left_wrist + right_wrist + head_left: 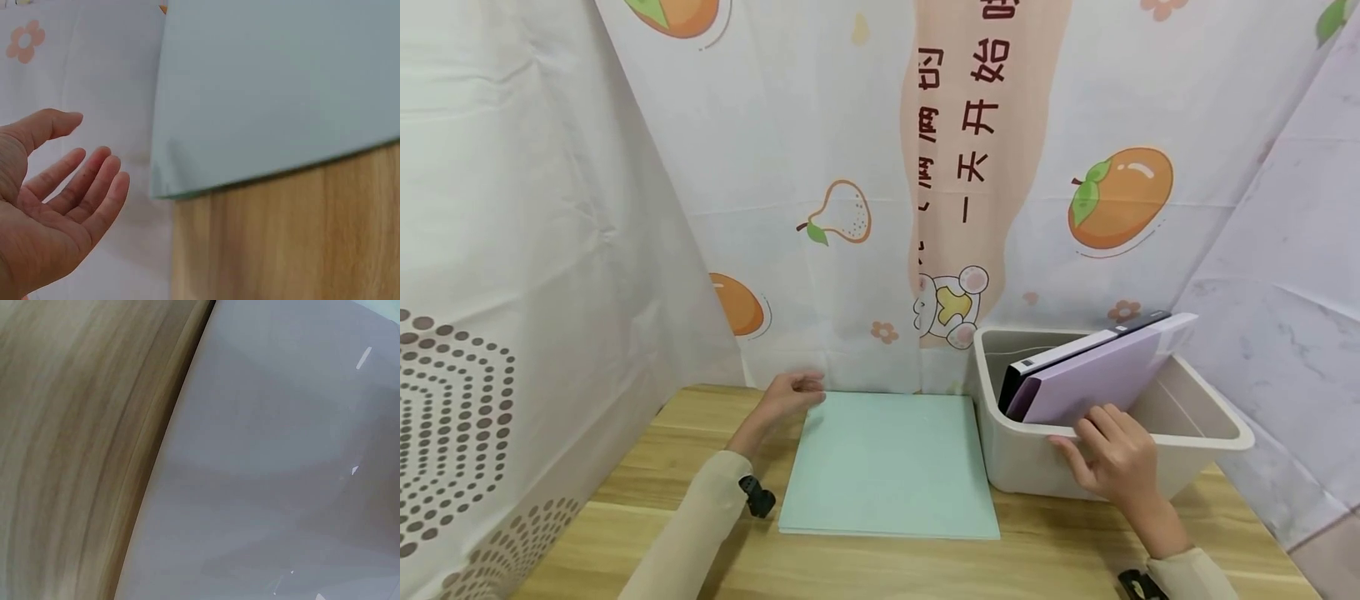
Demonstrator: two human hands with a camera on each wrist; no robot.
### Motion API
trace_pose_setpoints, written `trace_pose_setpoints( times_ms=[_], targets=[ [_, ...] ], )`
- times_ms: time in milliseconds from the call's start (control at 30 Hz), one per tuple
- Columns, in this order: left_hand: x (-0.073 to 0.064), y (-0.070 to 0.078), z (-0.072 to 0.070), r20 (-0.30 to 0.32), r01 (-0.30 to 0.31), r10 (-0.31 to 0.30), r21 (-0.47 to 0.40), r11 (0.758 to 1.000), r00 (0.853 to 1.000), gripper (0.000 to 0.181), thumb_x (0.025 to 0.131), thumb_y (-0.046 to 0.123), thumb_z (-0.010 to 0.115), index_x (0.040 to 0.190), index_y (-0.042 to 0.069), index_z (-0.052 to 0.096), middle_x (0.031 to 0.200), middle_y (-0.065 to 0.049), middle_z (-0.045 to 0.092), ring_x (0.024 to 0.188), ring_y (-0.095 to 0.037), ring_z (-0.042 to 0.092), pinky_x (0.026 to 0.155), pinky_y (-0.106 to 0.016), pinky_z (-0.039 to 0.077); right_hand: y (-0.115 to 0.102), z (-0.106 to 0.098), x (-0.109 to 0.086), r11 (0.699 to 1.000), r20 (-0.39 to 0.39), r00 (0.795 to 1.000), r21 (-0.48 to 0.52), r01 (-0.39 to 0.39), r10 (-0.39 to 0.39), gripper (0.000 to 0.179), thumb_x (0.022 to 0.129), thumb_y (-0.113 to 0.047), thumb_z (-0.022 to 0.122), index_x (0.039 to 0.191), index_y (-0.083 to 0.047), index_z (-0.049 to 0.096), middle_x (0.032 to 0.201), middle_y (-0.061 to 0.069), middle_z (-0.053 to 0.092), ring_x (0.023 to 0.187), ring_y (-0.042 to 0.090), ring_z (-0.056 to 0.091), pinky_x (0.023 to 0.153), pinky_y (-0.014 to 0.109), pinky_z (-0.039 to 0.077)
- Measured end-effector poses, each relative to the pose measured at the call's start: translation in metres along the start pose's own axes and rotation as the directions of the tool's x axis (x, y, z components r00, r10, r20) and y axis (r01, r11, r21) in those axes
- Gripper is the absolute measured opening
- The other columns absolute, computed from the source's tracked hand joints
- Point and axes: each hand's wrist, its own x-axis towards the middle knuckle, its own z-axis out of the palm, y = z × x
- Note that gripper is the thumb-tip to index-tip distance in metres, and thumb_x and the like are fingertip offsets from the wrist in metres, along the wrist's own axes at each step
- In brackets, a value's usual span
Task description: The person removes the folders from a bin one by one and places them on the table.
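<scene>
A flat, pale mint-green square (891, 467) lies on the table, thin layers showing along its near edge; I cannot tell if it is paper or a folder. By its far left corner is my left hand (792, 395). In the left wrist view that hand (69, 194) has loosely bent fingers and holds nothing. My right hand (1114, 457) grips the near rim of a light grey plastic bin (1213, 429), fingers over the rim and thumb outside. Inside the bin lean a purple file folder (1097, 375) and a black binder with a white strip (1071, 350).
Beneath everything is a wood-grain table (647, 475). A white curtain (775, 125) printed with fruit hangs behind it, with more cloth at both sides. The bin's glossy outer wall (262, 456) fills much of the right wrist view.
</scene>
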Motion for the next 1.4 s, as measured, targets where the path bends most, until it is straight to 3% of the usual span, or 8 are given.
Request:
trace_pose_setpoints(
  times_ms=[167, 433, 633, 767, 867, 1100, 1233, 1400],
  targets=[
    [-0.008, 0.018, 0.006, 0.016, -0.129, 0.129, -0.019, 0.991, 0.991, 0.049, 0.095, 0.009, 0.072, 0.14, -0.004, 0.057, 0.122, -0.023, 0.07, 0.109, -0.028, 0.067, 0.09, -0.029, 0.059, 0.0, 0.0, -0.001, 1.0, -0.002, 1.0, -0.003, 0.002, -0.002, 0.062, 0.1, -0.045, 0.06, 0.057, -0.002, 0.046, 0.057, 0.009, 0.042, 0.049, 0.023, 0.031, 0.043, 0.032, 0.024],
    [-0.016, 0.058, 0.02, 0.041, -0.297, 0.298, -0.012, 0.955, 0.954, 0.049, 0.094, 0.012, 0.074, 0.139, -0.001, 0.06, 0.121, -0.024, 0.069, 0.111, -0.034, 0.068, 0.09, -0.034, 0.061, 0.001, 0.0, -0.001, 1.0, -0.005, 1.0, -0.004, 0.009, -0.009, 0.062, 0.1, -0.045, 0.06, 0.057, -0.002, 0.047, 0.057, 0.009, 0.041, 0.049, 0.023, 0.031, 0.043, 0.032, 0.023],
    [-0.021, 0.087, 0.034, 0.025, -0.399, 0.401, -0.061, 0.915, 0.916, 0.045, 0.09, 0.009, 0.078, 0.133, 0.003, 0.065, 0.119, -0.021, 0.07, 0.11, -0.036, 0.069, 0.097, -0.041, 0.059, 0.0, 0.001, 0.0, 1.0, -0.015, 1.0, -0.002, 0.013, -0.013, 0.062, 0.1, -0.044, 0.06, 0.057, -0.002, 0.046, 0.057, 0.009, 0.042, 0.049, 0.022, 0.03, 0.042, 0.032, 0.023],
    [-0.024, 0.107, 0.047, 0.029, -0.468, 0.472, -0.086, 0.879, 0.881, 0.045, 0.087, 0.006, 0.079, 0.13, 0.001, 0.067, 0.12, -0.022, 0.071, 0.111, -0.041, 0.068, 0.1, -0.05, 0.056, 0.0, 0.001, 0.001, 1.0, -0.019, 1.0, -0.005, 0.012, -0.012, 0.062, 0.1, -0.044, 0.061, 0.057, -0.002, 0.046, 0.057, 0.009, 0.042, 0.049, 0.023, 0.03, 0.042, 0.032, 0.023],
    [-0.026, 0.119, 0.058, 0.037, -0.506, 0.512, -0.106, 0.856, 0.858, 0.044, 0.086, 0.004, 0.08, 0.128, 0.0, 0.067, 0.123, -0.021, 0.07, 0.112, -0.038, 0.068, 0.101, -0.05, 0.055, 0.0, 0.001, 0.0, 1.0, -0.016, 1.0, -0.006, 0.014, -0.015, 0.061, 0.1, -0.044, 0.061, 0.057, -0.002, 0.046, 0.057, 0.008, 0.04, 0.049, 0.022, 0.03, 0.043, 0.031, 0.022],
    [-0.035, 0.143, 0.081, 0.068, -0.552, 0.567, -0.164, 0.818, 0.821, 0.048, 0.084, 0.004, 0.082, 0.129, 0.003, 0.068, 0.125, -0.016, 0.07, 0.117, -0.035, 0.067, 0.103, -0.046, 0.055, -0.002, 0.001, -0.002, 1.0, -0.009, 1.0, 0.002, 0.014, -0.014, 0.061, 0.1, -0.044, 0.06, 0.058, -0.003, 0.046, 0.058, 0.008, 0.04, 0.05, 0.022, 0.031, 0.044, 0.031, 0.024],
    [-0.036, 0.154, 0.096, 0.082, -0.592, 0.614, -0.191, 0.783, 0.785, 0.048, 0.084, 0.004, 0.082, 0.13, 0.003, 0.067, 0.127, -0.016, 0.069, 0.118, -0.035, 0.067, 0.104, -0.047, 0.054, 0.0, 0.0, -0.002, 1.0, -0.009, 1.0, 0.001, 0.011, -0.011, 0.06, 0.1, -0.044, 0.06, 0.058, -0.003, 0.046, 0.058, 0.008, 0.04, 0.05, 0.022, 0.032, 0.045, 0.032, 0.025],
    [-0.035, 0.165, 0.119, 0.108, -0.616, 0.643, -0.205, 0.761, 0.758, 0.044, 0.084, 0.005, 0.083, 0.125, 0.002, 0.069, 0.122, -0.015, 0.071, 0.112, -0.027, 0.069, 0.1, -0.035, 0.057, 0.001, 0.0, -0.002, 1.0, -0.011, 1.0, -0.004, 0.018, -0.018, 0.06, 0.1, -0.044, 0.06, 0.058, -0.002, 0.047, 0.058, 0.008, 0.04, 0.051, 0.023, 0.031, 0.044, 0.032, 0.024]
  ],
)
